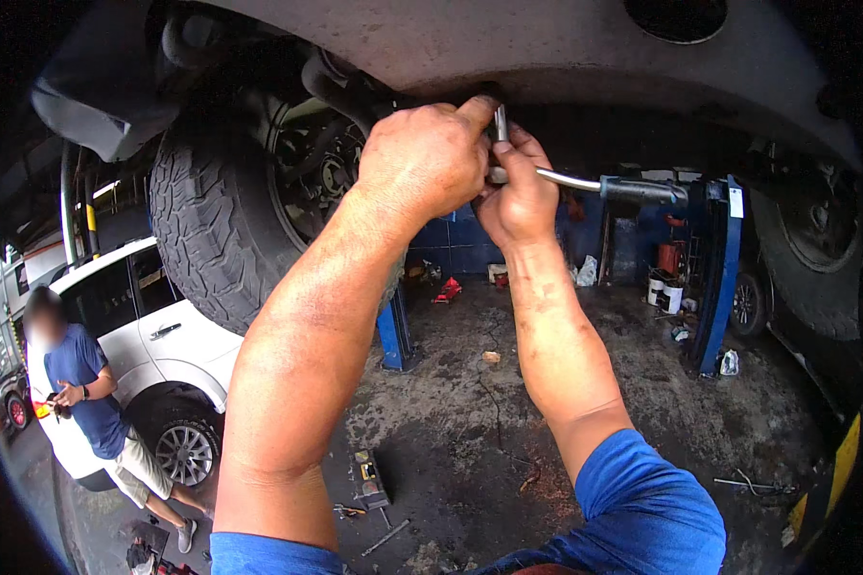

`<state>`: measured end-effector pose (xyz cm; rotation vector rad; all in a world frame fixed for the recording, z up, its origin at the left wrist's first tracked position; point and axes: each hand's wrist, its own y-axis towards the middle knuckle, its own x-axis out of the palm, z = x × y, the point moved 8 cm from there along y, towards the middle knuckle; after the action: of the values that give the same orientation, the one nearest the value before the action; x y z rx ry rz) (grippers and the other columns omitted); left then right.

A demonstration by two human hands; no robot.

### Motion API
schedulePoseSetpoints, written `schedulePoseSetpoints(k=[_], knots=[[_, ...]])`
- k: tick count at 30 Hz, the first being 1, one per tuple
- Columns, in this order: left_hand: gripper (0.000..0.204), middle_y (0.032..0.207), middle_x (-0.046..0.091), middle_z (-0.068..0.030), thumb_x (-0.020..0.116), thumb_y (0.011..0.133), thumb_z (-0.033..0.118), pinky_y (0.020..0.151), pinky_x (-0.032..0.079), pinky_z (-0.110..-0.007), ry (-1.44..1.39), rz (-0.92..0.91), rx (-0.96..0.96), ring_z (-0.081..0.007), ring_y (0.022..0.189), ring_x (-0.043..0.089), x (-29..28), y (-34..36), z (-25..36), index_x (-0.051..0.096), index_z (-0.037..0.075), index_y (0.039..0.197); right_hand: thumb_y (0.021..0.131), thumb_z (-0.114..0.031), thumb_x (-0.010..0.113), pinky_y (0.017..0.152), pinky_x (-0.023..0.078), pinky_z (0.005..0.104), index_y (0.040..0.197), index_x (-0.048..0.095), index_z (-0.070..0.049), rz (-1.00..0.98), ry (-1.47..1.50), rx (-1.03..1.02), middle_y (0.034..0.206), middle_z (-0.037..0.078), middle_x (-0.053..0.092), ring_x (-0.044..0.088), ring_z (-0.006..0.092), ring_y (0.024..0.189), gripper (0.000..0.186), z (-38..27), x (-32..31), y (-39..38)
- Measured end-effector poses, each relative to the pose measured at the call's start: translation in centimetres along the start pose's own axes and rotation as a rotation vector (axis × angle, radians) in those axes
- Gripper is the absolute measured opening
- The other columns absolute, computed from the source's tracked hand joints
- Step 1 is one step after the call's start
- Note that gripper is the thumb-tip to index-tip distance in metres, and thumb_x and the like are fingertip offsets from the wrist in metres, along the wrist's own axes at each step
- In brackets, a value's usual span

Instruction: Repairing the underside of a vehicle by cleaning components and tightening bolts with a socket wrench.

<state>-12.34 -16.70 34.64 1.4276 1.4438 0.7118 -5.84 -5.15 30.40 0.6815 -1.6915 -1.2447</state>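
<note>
While both hands (470, 172) close fingers around the ratchet wrench (585, 182), they hide its socket end.

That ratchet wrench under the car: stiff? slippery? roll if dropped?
The wrench looks like bare metal with a dark grip, so probably rigid and heavy for its size. Its shiny shaft may be slick; both the left hand and right hand steady its head. Dropped, the round handle could roll on the floor.

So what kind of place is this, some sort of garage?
Most likely a car repair workshop. A vehicle is raised overhead, its knobby tyre hanging above the stained concrete floor, beside a blue lift post. Both hands, left hand and right hand, work a ratchet wrench under it.
</note>
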Motion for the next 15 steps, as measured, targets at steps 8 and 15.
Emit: schedulePoseSetpoints(k=[8, 15], knots=[[0.027, 0.087, 0.067, -0.0141, 0.055, 0.082, 0.028, 0.072, 0.052, -0.046, 0.131, -0.009, 0.081, -0.0344, 0.082, 0.065, 0.1, 1.2, 0.8, 0.063, 0.013, 0.103, 0.082, -0.008, 0.057, 0.075, 0.050, 0.0323, 0.117, 0.050, 0.007, 0.053, -0.936, -0.599, 0.096, 0.014, 0.063, 0.061, 0.0205, 0.085, 0.039, -3.1, -0.8, -0.4], [0.025, 0.086, 0.067, -0.0137, 0.055, 0.082, 0.028, 0.070, 0.052, -0.046, 0.155, -0.130, 0.079, -0.0346, 0.082, 0.065, 0.2, 1.4, 0.6, 0.063, 0.013, 0.101, 0.089, -0.007, 0.051, 0.052, 0.041, 0.0237, 0.114, 0.050, 0.000, -0.115, 0.166, 0.111, 0.084, 0.003, 0.059, 0.052, 0.0085, 0.066, 0.026, -0.2, 0.1, -0.3]])
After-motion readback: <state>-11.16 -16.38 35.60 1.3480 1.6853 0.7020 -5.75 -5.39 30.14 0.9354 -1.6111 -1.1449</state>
